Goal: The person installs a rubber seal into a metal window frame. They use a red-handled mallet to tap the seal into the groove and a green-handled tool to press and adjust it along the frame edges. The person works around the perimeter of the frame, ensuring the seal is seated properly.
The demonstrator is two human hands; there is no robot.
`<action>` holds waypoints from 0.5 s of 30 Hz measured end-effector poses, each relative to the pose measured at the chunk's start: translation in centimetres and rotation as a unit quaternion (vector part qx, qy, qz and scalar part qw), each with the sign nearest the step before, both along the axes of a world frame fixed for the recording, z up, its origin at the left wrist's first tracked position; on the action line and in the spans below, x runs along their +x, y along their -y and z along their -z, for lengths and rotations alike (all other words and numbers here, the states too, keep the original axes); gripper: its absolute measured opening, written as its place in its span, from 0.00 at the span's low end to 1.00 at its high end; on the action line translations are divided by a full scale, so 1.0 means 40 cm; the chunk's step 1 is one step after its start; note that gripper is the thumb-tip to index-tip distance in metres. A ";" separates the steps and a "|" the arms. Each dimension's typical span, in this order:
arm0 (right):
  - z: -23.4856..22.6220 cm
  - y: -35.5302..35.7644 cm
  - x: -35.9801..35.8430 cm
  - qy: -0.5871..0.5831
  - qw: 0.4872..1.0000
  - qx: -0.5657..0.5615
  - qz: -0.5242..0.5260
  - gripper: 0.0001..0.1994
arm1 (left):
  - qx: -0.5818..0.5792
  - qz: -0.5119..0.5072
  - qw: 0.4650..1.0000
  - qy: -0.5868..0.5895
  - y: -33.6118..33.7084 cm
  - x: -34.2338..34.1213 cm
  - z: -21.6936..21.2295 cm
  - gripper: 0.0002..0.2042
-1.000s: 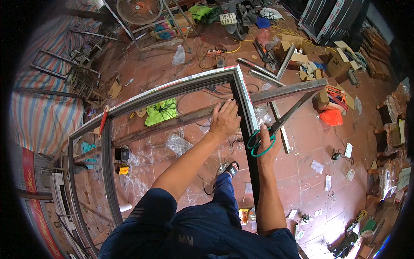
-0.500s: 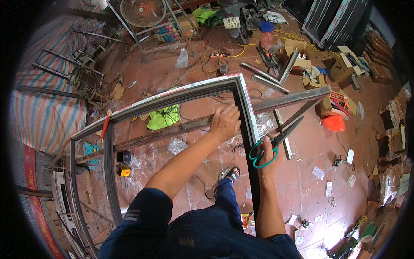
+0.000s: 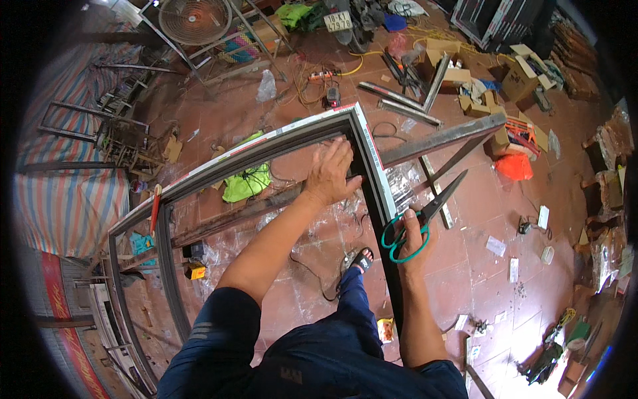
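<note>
A large dark window or door frame (image 3: 174, 279), edged on its outside with white-and-red tape, lies raised above the floor. At its far right corner my left hand (image 3: 329, 171) is stretched out with fingers extended, holding nothing, beside the inner edge. Whether its fingertips touch the frame I cannot tell. My right hand (image 3: 413, 247) grips a pair of scissors (image 3: 441, 201) with teal handles, just outside the frame's right side. The blades point away to the far right and look closed. A slender red tool (image 3: 155, 211) rests on the frame's left crossbar.
A long worn support beam (image 3: 445, 138) passes under the frame and sticks out to the right. Loose metal profiles (image 3: 399, 100), cardboard boxes (image 3: 518, 83) and an orange bag (image 3: 513, 167) lie beyond. A fan (image 3: 194, 20) stands far left. Plastic scraps and cables litter the tiled floor.
My left hand has moved slightly away and left, its fingers going from curled to stretched out. The right hand still holds the scissors. The view has shifted a little.
</note>
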State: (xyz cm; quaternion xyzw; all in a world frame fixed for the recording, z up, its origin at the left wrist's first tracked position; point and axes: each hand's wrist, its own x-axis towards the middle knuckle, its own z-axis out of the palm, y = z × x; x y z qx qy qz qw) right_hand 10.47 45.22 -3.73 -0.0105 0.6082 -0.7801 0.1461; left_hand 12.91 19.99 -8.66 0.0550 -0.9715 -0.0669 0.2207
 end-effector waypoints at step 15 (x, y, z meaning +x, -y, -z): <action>0.009 -0.004 0.003 0.031 0.999 0.019 0.001 0.17 | -0.007 0.004 1.000 0.013 0.079 -0.061 -0.009 0.27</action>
